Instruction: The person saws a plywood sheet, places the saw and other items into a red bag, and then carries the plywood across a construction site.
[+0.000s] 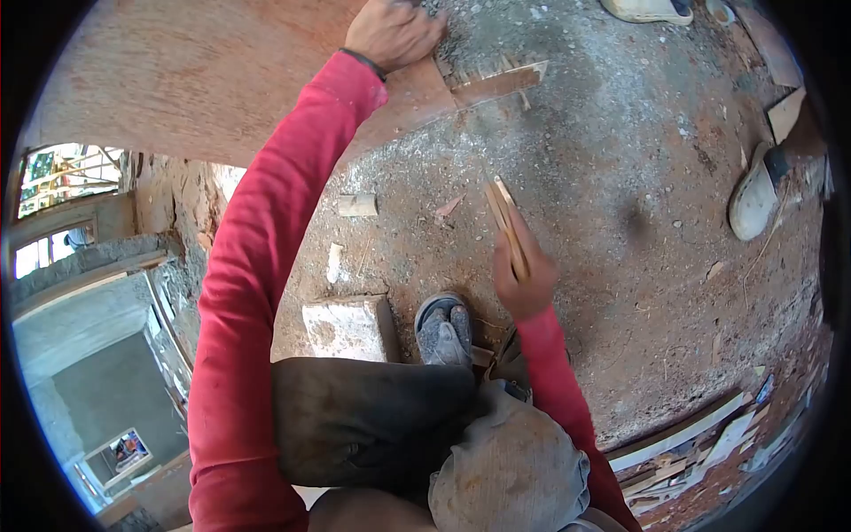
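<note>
My left hand (396,34) is closed at the edge of a large reddish plywood board (204,80), its fingers curled over the side. A narrow wooden strip (501,84) juts out from beside that board, close to the floor. Lower down, my right hand (525,275) is wrapped round a slim yellowish wooden piece (509,226) with two long parallel edges. Its narrow end points up toward the strip, and a gap of floor lies between them. The palm hides its lower end.
A whitish block (344,328) stands beside my sandalled foot (443,330). Small wood offcuts (357,206) and grit litter the concrete floor (612,293). Another person's shoe (753,199) is at the right. Planks and scraps (683,443) line the lower right. Window openings (66,182) are at the left.
</note>
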### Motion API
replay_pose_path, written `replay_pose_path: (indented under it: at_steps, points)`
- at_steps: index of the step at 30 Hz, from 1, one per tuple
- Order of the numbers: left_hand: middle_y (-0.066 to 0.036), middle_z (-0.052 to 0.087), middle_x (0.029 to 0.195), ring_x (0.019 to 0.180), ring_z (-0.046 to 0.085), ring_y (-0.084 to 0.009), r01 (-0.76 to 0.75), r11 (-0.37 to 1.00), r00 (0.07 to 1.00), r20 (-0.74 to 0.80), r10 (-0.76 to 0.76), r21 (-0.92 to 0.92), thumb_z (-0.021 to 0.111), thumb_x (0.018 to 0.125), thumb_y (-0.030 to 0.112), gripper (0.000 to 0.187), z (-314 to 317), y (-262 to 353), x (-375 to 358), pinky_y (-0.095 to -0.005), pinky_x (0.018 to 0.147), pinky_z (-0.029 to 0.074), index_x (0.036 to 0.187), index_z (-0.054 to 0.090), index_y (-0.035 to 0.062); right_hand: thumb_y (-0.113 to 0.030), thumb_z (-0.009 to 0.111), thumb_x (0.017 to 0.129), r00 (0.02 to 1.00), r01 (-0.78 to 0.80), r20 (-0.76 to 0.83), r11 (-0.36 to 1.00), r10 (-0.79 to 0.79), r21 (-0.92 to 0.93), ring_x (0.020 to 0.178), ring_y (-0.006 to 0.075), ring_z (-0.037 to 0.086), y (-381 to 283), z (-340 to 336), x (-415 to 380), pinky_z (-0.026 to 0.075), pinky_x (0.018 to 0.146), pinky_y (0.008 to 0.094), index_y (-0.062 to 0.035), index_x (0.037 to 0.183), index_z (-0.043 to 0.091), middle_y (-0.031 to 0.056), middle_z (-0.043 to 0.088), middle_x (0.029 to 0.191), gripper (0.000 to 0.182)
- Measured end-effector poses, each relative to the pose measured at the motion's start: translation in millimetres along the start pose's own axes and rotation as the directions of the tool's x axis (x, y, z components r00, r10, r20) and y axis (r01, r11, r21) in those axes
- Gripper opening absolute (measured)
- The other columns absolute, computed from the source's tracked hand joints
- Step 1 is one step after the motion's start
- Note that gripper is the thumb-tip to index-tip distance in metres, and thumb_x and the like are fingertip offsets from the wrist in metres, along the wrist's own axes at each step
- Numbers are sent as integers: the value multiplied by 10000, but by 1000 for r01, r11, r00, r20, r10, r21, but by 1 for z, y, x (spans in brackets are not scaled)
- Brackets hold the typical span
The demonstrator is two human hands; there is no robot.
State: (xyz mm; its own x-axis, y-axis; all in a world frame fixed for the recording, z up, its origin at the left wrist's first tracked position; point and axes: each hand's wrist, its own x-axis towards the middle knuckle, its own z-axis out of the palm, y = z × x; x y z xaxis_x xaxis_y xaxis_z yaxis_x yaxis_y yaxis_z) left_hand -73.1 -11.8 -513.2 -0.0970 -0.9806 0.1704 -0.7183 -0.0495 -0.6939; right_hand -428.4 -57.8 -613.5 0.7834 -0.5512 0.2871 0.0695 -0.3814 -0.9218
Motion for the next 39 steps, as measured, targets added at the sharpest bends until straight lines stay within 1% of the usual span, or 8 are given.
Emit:
replay_pose_path:
  at_steps: [19,21,22,23,28,29,32,39]
  points:
    - [-35,577,650,614,528,-201,-130,991,991,13,130,33,551,883,204,131,5,28,1,-340,733,441,816,611,109,-70,639,876,984,-43,-164,983,73,176,763,329,709,35,84,42,566,640,369,-59,1387,498,206,673,1098,530]
    - [-40,610,929,902,548,-176,-401,-176,881,431,196,899,440,961,348,316,61,29,-26,-407,858,468,933,629,96,-63,622,887,986,-162,-10,977,165,140,861,342,712,26,51,22,571,701,374,-38,1394,484,207,649,1188,526]
    - [-44,618,874,854,568,-190,-286,713,955,253,156,640,447,948,329,293,30,36,-5,-401,881,456,890,629,108,-57,612,895,975,-219,-4,961,223,167,889,301,715,5,24,12,564,715,334,-21,1374,505,203,661,1175,492]
    - [-47,625,819,806,589,-204,86,985,984,166,-61,-152,454,934,311,274,-7,39,22,-394,904,444,847,629,119,-50,602,903,966,-255,16,945,257,203,916,259,718,-14,4,2,557,728,293,-4,1354,526,200,673,1163,460]
    - [-72,583,592,676,595,-228,165,984,912,369,-176,63,453,920,266,292,-48,45,43,-374,850,440,721,627,142,-65,572,915,976,-217,47,950,212,225,875,249,721,-12,-28,-46,547,707,315,-107,1383,524,253,655,1099,473]
    - [-80,586,611,676,589,-229,88,996,996,-23,-88,1,450,923,245,303,-39,52,33,-375,825,437,703,619,125,-71,574,916,965,-263,74,939,253,222,860,256,721,4,-4,-21,547,701,317,-113,1381,525,247,657,1103,470]
    - [-21,606,612,599,604,-182,32,999,994,-104,-28,31,542,875,219,212,-36,44,38,-341,704,467,694,636,163,-84,591,909,959,-278,44,959,280,-57,799,290,714,15,47,62,545,670,335,-147,1386,521,225,665,1085,486]
    - [-55,568,562,647,586,-238,168,986,985,34,-168,19,506,886,229,309,-36,46,28,-382,837,428,604,590,137,-36,624,885,977,-209,-81,959,197,-193,778,233,724,-18,-52,-104,555,698,320,79,1278,564,185,712,1062,414]
